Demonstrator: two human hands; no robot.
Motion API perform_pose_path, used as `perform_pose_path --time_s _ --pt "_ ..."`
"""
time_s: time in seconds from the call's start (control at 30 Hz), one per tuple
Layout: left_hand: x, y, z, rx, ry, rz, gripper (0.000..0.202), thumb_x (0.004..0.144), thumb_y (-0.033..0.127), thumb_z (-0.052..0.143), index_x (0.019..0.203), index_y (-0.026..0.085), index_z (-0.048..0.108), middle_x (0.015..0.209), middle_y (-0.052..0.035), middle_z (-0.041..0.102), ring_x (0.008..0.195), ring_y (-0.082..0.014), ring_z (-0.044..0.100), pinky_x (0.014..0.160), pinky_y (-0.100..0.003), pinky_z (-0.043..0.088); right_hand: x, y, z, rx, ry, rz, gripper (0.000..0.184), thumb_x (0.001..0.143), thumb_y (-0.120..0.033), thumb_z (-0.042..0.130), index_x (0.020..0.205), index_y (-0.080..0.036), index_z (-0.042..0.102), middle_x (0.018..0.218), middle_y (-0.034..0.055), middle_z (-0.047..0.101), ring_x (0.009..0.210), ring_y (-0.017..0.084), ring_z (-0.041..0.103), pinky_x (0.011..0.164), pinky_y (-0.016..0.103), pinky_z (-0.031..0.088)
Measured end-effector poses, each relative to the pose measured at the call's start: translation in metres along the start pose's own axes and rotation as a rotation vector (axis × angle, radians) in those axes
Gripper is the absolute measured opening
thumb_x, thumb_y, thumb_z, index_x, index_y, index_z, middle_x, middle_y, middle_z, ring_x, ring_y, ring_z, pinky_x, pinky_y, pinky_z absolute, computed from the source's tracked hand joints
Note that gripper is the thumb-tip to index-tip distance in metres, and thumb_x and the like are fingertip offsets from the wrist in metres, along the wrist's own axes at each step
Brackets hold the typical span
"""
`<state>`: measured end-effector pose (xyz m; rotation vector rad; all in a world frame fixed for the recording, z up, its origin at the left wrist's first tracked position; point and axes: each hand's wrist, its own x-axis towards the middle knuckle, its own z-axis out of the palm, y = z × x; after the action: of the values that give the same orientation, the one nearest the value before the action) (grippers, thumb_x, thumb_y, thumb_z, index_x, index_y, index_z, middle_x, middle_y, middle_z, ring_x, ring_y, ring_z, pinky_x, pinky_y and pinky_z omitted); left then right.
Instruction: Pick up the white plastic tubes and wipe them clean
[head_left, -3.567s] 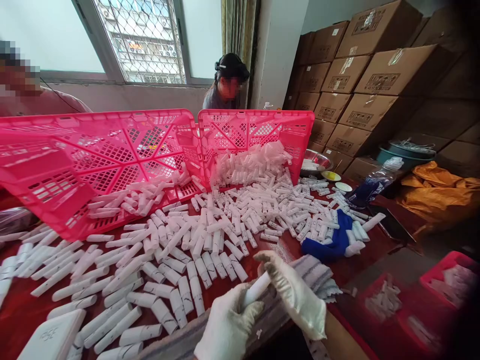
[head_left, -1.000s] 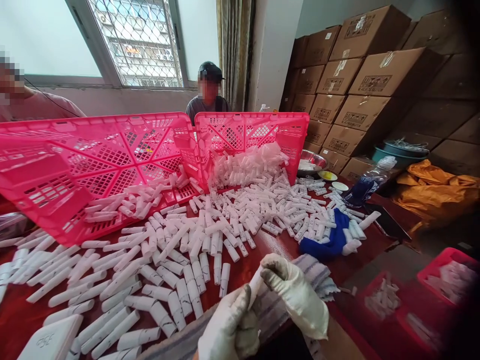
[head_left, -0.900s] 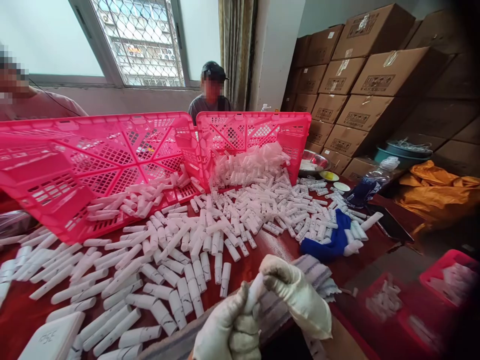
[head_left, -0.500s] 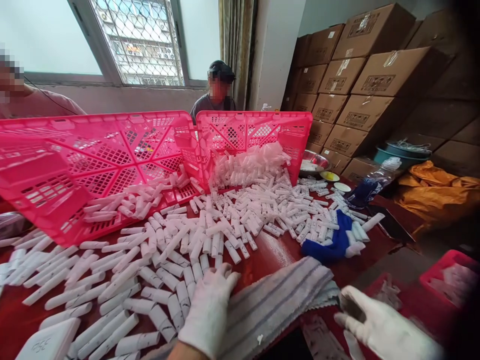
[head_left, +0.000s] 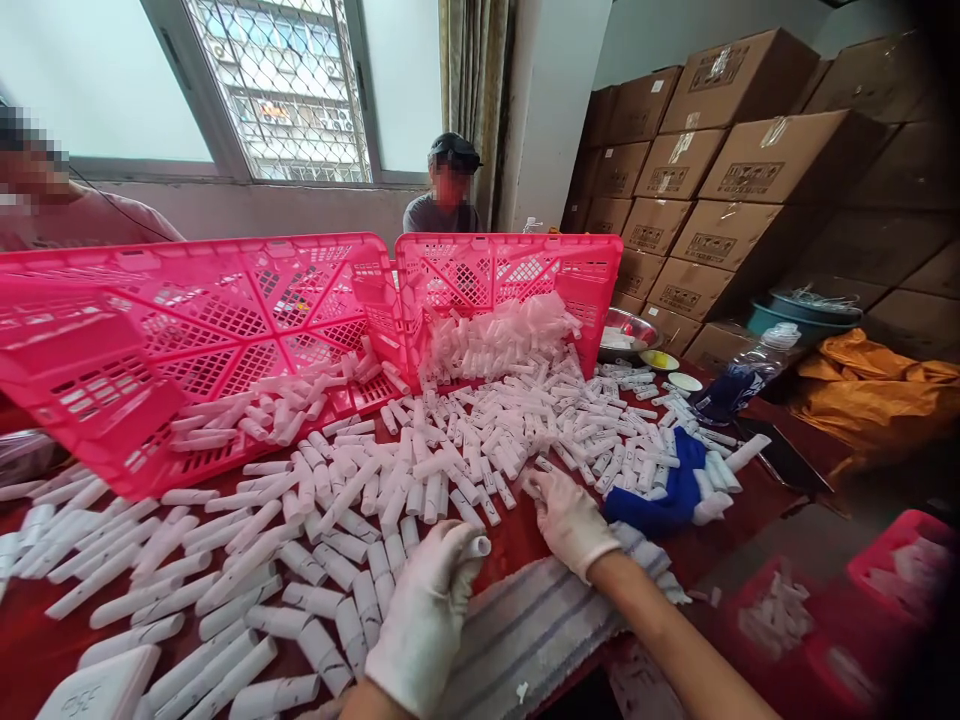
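Both my hands wear white gloves. My left hand (head_left: 426, 612) is curled around a white paper-wrapped tube (head_left: 478, 547) whose end sticks out above the fingers, just over the red table (head_left: 525, 520). My right hand (head_left: 566, 515) reaches forward with its fingers apart. Its fingertips rest on the loose white tubes (head_left: 465, 450) that lie scattered over the table, and it holds nothing. A grey striped cloth (head_left: 525, 630) lies under both wrists at the near edge.
Two pink crates (head_left: 247, 310) lie tipped on their sides at the back, spilling tubes. A blue glove (head_left: 679, 490) lies to the right, a white box (head_left: 97, 690) near left. Cardboard boxes (head_left: 750, 170) are stacked at the right. Two other people sit behind the crates.
My left hand has lifted a tube off the table and closed on it. My right hand came back from the low right side and now rests on the tubes in front.
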<state>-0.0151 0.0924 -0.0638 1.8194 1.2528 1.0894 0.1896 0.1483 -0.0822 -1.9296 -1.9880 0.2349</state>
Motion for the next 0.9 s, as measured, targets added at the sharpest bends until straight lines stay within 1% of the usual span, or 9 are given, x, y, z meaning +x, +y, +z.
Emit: perform_pose_path --time_s 0.13,0.2,0.3,0.43,0.53,0.63,0.73,0.83,0.9 --pt "-0.012 0.009 0.011 -0.307 0.001 -0.224 0.025 0.085 0.038 0.053 0.1 0.021 0.063 0.092 -0.0048 0.067 0.087 -0.0174 0.061 0.081 -0.024 0.047 -0.026 -0.014 -0.004 0.33 0.036 -0.02 0.036 0.095 -0.031 0.027 0.106 -0.018 0.058 0.085 0.0066 0.068 0.068 0.016 0.062 0.061 0.028 0.05" --pt "-0.017 0.013 0.012 -0.277 -0.055 -0.281 0.025 0.086 0.039 0.053 0.1 0.022 0.063 0.093 -0.0041 0.068 0.086 -0.0175 0.062 0.079 -0.024 0.047 -0.034 -0.023 -0.013 0.544 0.008 -0.06 0.035 0.093 -0.04 0.035 0.093 -0.018 0.062 0.074 0.0041 0.067 0.06 0.015 0.06 0.053 0.025 0.048" --pt "-0.025 0.011 0.011 -0.146 -0.108 -0.279 0.023 0.083 0.036 0.055 0.101 0.024 0.064 0.095 -0.0037 0.07 0.086 -0.0194 0.063 0.078 -0.025 0.048 -0.041 -0.036 -0.033 0.848 -0.084 -0.065 0.027 0.082 -0.043 0.057 0.075 -0.018 0.063 0.067 0.0013 0.062 0.064 0.015 0.057 0.056 0.024 0.045" --pt "-0.034 0.004 0.013 -0.015 -0.018 -0.224 0.027 0.076 0.034 0.064 0.101 0.024 0.067 0.098 -0.0069 0.071 0.091 -0.0238 0.063 0.084 -0.029 0.046 -0.048 -0.05 -0.051 0.865 -0.215 0.007 0.027 0.082 -0.043 0.056 0.068 -0.02 0.057 0.059 -0.0039 0.05 0.059 0.012 0.046 0.056 0.022 0.039" --pt "-0.036 0.006 0.022 -0.074 0.03 -0.261 0.026 0.078 0.038 0.062 0.099 0.023 0.068 0.093 -0.0065 0.071 0.084 -0.0227 0.064 0.08 -0.028 0.047 -0.057 -0.059 -0.046 1.038 -0.182 0.038 0.032 0.084 -0.052 0.049 0.076 -0.022 0.058 0.065 -0.0019 0.051 0.061 0.014 0.047 0.055 0.024 0.04" --pt "-0.033 0.013 0.027 -0.19 -0.029 -0.327 0.025 0.081 0.039 0.059 0.095 0.021 0.068 0.088 -0.0033 0.071 0.079 -0.0195 0.063 0.073 -0.024 0.047 -0.066 -0.063 -0.036 1.197 -0.186 0.052 0.035 0.076 -0.057 0.06 0.076 -0.022 0.061 0.065 0.0007 0.055 0.064 0.018 0.052 0.058 0.028 0.044" --pt "-0.031 0.014 0.026 -0.209 -0.097 -0.35 0.024 0.079 0.038 0.061 0.093 0.019 0.068 0.086 -0.0023 0.071 0.078 -0.0184 0.062 0.071 -0.022 0.046 -0.067 -0.06 -0.034 1.287 -0.126 0.078 0.037 0.072 -0.058 0.063 0.074 -0.022 0.059 0.069 0.001 0.058 0.068 0.02 0.056 0.066 0.032 0.048" --pt "-0.032 0.009 0.023 -0.28 -0.136 -0.434 0.028 0.077 0.039 0.062 0.091 0.016 0.068 0.086 -0.0046 0.072 0.08 -0.0199 0.063 0.07 -0.023 0.047 -0.061 -0.053 -0.045 1.426 0.077 0.112 0.038 0.077 -0.061 0.055 0.072 -0.023 0.056 0.075 0.0016 0.061 0.073 0.02 0.058 0.073 0.034 0.049" --pt "-0.034 0.006 0.021 -0.325 -0.119 -0.482 0.031 0.076 0.04 0.063 0.094 0.015 0.067 0.09 -0.0064 0.072 0.084 -0.0211 0.064 0.074 -0.024 0.048 -0.058 -0.049 -0.051 1.387 0.157 0.16 0.034 0.079 -0.058 0.055 0.076 -0.024 0.058 0.071 0.0002 0.062 0.069 0.018 0.059 0.072 0.034 0.05"
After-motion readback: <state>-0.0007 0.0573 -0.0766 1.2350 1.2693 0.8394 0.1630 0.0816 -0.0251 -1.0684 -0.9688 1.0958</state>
